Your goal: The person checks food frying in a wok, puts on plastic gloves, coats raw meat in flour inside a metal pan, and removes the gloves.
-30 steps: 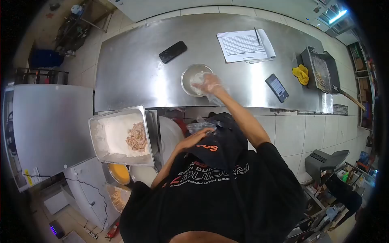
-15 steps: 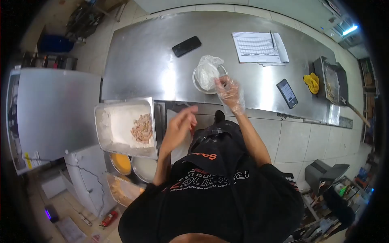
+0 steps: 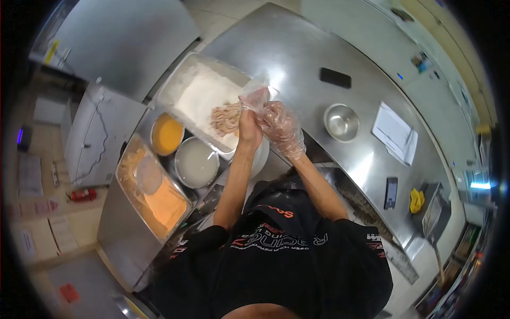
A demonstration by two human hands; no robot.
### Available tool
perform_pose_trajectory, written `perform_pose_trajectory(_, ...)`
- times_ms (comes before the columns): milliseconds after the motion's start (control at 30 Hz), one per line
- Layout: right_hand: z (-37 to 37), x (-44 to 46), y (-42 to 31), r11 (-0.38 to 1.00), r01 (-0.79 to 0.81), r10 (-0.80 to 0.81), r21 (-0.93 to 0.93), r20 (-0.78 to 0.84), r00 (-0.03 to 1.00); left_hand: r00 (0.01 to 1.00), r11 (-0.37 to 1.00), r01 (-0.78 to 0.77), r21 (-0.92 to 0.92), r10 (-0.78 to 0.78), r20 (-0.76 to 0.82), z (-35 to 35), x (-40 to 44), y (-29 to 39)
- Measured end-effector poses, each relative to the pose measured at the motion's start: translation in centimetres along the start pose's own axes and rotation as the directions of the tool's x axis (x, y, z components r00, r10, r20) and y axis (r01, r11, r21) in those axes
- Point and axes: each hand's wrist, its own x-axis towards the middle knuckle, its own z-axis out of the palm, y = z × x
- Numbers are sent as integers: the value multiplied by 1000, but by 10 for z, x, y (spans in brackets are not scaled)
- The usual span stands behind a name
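My left hand (image 3: 248, 127) is bare at the wrist and thumb. Its upper fingers reach into a thin clear plastic sheath (image 3: 257, 87) that looks like a disposable glove. Through the film they look pinkish and stretched out. Pressed close on the right, my gloved right hand (image 3: 277, 125) has its fingers bent and gripping the plastic. Both hands are over the right edge of a deep metal tray (image 3: 178, 80), which holds white flour (image 3: 207, 93) and a heap of raw meat pieces (image 3: 226, 118). A round metal bowl (image 3: 341, 123) stands farther right, its inner metal showing.
Beside the tray are a yellow-orange liquid in a bowl (image 3: 167, 134), a bowl of whitish liquid (image 3: 196, 162) and a tray of orange powder (image 3: 163, 206). Two phones, one black (image 3: 335, 77) and one lit (image 3: 391, 192), a paper pad (image 3: 394, 133) and a yellow cloth (image 3: 417, 202) lie right.
Both hands have moved left and come together over the tray edge. The clear plastic has left the metal bowl and is now at my hands. The view has turned left.
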Motion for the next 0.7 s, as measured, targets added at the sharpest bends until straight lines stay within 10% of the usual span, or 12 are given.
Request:
perform_pose_trajectory(133,68,-5,-38,999,48,-50,19,148,988,942,973,-229,23,227,-246,-39,-12,42)
perform_pose_trajectory(200,89,-7,-57,995,81,-94,60,262,960,826,835,-215,506,432,-362,-98,-6,42)
perform_pose_trajectory(300,99,3,-89,986,127,-145,104,193,970,810,948,-122,293,266,-522,-115,-15,60)
perform_pose_trajectory(333,114,-2,-87,974,-88,32,207,258,966,886,954,-300,-18,272,-376,-130,-13,60)
perform_pose_trajectory(433,138,-1,-73,882,-430,276,195,525,805,868,947,-320,40,309,-389,-138,-15,66)
perform_pose_trajectory(600,189,1,-14,915,-264,30,305,603,797,865,915,-358,184,399,-303,-191,12,53)
perform_pose_trajectory(700,220,18,3,865,-266,-36,425,582,813,726,943,-332,-18,243,-643,-195,32,39)
